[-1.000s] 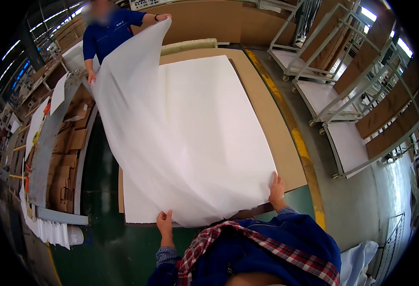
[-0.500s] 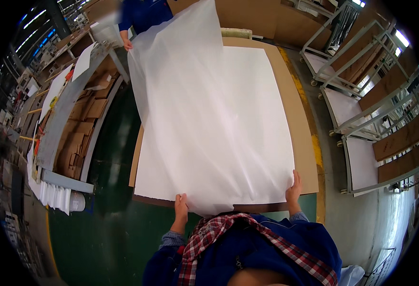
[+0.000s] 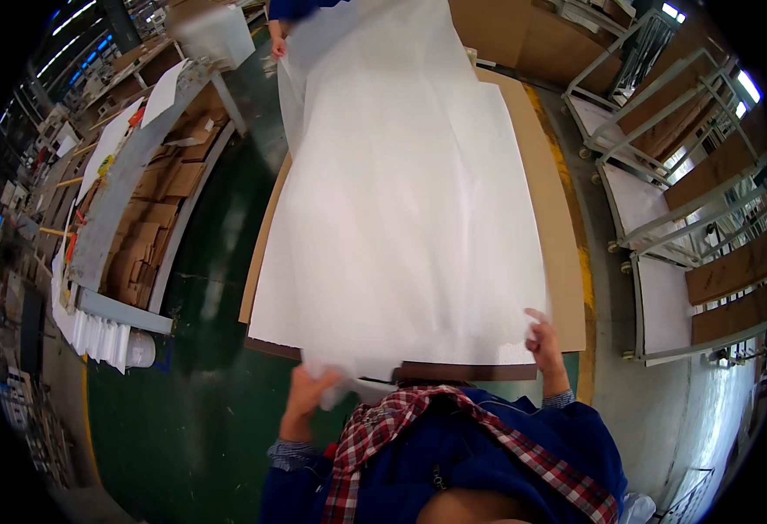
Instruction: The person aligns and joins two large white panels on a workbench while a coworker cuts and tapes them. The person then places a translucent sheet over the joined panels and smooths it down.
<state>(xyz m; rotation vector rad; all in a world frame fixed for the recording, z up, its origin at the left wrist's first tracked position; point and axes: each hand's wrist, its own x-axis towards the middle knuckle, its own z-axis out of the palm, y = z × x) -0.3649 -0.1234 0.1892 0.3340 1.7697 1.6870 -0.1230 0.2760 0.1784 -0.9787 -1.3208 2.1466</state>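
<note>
A large translucent white packing sheet (image 3: pixel 383 201) is draped over a flat white board (image 3: pixel 277 306), rippled and hanging past its near edge. My left hand (image 3: pixel 306 393), slightly blurred, is closed on the sheet's near left corner, just off the board's edge. Beside the near right corner of the board is my right hand (image 3: pixel 547 342), its index finger stretched out and its fingers apart, with nothing visible in it. At the far left, a co-worker's hand (image 3: pixel 278 48) holds the other end of the sheet.
Brown cardboard (image 3: pixel 562 271) shows beneath the white board on both sides. A grey bench (image 3: pixel 130 210) with folded cardboard on its lower shelf stands to the left. Wheeled metal carts (image 3: pixel 663 253) line the right side, beyond a yellow floor line (image 3: pixel 586 288).
The sheet has shifted right and now covers more of the board. My left hand has drawn its corner left and toward me. My right hand's fingers have spread.
</note>
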